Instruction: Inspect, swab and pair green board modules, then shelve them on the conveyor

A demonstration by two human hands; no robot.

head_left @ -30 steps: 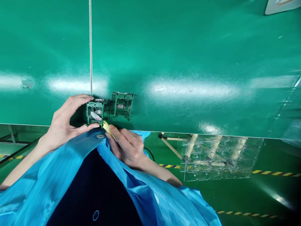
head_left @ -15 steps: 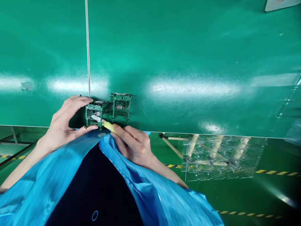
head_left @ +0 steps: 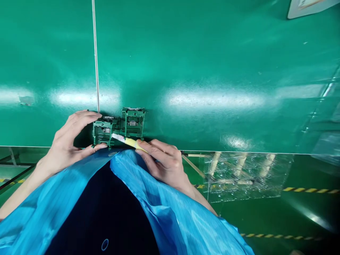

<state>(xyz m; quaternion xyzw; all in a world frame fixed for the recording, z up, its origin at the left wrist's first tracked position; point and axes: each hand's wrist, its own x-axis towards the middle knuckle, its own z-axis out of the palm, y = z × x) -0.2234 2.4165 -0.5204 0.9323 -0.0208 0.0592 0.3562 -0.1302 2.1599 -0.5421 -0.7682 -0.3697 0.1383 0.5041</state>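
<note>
My left hand (head_left: 66,140) holds a small green circuit board assembly (head_left: 103,124) at the table's near edge, fingers along its far side and thumb at its near side. A second, similar assembly (head_left: 134,112) stands right beside it on the right. In my right hand (head_left: 166,157) is a slim yellow tool with a whitish, brush-like tip (head_left: 130,142), pinched between thumb and fingers. Its tip lies by the right side of the held assembly, in front of the gap between the two. Whether the tip touches either one I cannot tell.
The glossy green table (head_left: 199,53) ends in a straight near edge. A pale seam (head_left: 95,53) runs across it to the left assembly. Clear plastic trays (head_left: 247,177) sit below the edge at right. A white-rimmed object (head_left: 294,12) lies at the far right corner.
My right hand has drawn back to the right, and the tool's tip has come out of the left assembly to its right side. My left hand keeps its hold.
</note>
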